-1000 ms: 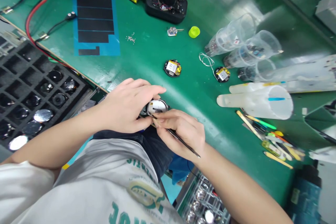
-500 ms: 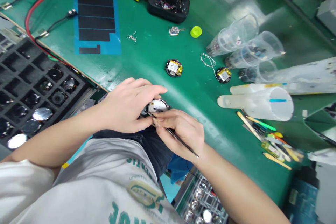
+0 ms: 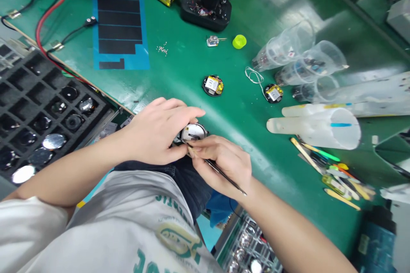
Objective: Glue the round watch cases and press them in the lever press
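Note:
My left hand (image 3: pixel 160 130) curls around a round watch case (image 3: pixel 194 131) at the bench's near edge. Its fingers cover the case's left side, and the white inner face shows. Closed in a pinch, my right hand (image 3: pixel 224 160) grips a slim dark metal tool (image 3: pixel 229 178) like a pick. One end of the tool points at the lower rim of the case; whether it touches is hidden by my fingertips. Beyond my hands, a round watch module with a battery (image 3: pixel 213 85) lies on the green bench. Farther right is a second such module (image 3: pixel 273 93) beside a looped white wire.
Tiny screws (image 3: pixel 162 48), a green cap (image 3: pixel 239 42) and a black fan (image 3: pixel 206 8) occupy the back. Clear plastic cups (image 3: pixel 288 47) lie on the right, above pens and sticks (image 3: pixel 342 175). A foam tray (image 3: pixel 41 115) of watch parts stands at left.
The view has shifted slightly. My hands keep nearly the same pose around the watch case, and the slim tool stays in my right hand.

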Motion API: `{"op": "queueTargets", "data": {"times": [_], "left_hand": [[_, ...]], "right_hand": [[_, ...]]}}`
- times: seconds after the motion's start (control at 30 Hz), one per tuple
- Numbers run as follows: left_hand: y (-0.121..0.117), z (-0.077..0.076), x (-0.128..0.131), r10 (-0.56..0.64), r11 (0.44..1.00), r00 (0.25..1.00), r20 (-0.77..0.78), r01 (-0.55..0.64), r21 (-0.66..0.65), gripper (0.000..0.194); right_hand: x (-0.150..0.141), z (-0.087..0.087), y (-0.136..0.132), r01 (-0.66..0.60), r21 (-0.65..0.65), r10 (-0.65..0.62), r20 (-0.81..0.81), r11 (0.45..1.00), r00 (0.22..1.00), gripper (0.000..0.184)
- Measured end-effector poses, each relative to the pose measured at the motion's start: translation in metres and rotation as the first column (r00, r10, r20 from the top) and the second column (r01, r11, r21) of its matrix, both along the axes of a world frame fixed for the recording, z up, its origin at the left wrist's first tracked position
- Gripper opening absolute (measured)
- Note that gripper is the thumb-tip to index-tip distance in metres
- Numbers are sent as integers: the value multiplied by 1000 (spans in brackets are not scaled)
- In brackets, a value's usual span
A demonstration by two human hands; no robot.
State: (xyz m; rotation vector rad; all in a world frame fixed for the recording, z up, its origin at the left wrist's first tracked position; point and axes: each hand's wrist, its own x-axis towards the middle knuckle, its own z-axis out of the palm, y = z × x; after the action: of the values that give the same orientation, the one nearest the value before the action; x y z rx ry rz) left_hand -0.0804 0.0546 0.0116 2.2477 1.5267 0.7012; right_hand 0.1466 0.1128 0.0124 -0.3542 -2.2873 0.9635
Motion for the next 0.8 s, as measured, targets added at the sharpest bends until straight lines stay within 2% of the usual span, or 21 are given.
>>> {"op": "queueTargets", "data": {"times": [0.8], "left_hand": [[0, 2, 1, 1, 1000, 1000, -5, -1, -16, 50]], "right_hand": [[-1, 1, -1, 27, 7, -27, 23, 1000, 999, 19]]}}
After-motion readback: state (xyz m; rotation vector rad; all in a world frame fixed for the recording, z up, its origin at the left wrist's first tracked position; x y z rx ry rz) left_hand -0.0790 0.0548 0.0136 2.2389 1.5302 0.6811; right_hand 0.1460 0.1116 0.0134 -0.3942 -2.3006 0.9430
